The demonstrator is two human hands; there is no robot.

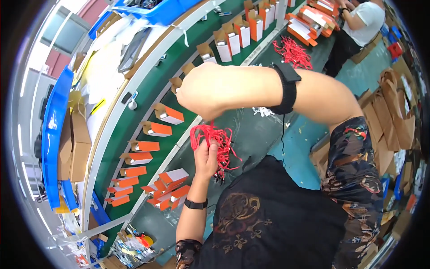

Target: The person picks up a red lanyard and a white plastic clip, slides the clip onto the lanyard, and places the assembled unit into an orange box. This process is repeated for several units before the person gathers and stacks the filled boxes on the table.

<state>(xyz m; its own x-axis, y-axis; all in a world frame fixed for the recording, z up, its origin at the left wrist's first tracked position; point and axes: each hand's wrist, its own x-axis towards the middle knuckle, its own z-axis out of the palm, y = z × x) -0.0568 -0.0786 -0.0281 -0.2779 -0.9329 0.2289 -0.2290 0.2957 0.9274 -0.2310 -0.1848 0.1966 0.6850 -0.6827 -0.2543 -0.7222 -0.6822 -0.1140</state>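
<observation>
My left hand is closed round a bunch of thin red cords, probably lanyards. Their loops spill over the fingers, and more hang beside the hand with dark ends low down. Stretched across in front of me, my right hand is curled over the inner edge of the green conveyor belt. Its fingertips are hidden, so what it holds does not show; a red strand appears just below it. Close by the right hand stand open orange and white boxes in a row on the belt.
Several orange and white boxes lie heaped on the dark worktable at left. Farther along are another red cord pile and stacked boxes, near another person. Small white pieces lie beyond my right forearm. A blue bin stands at far left.
</observation>
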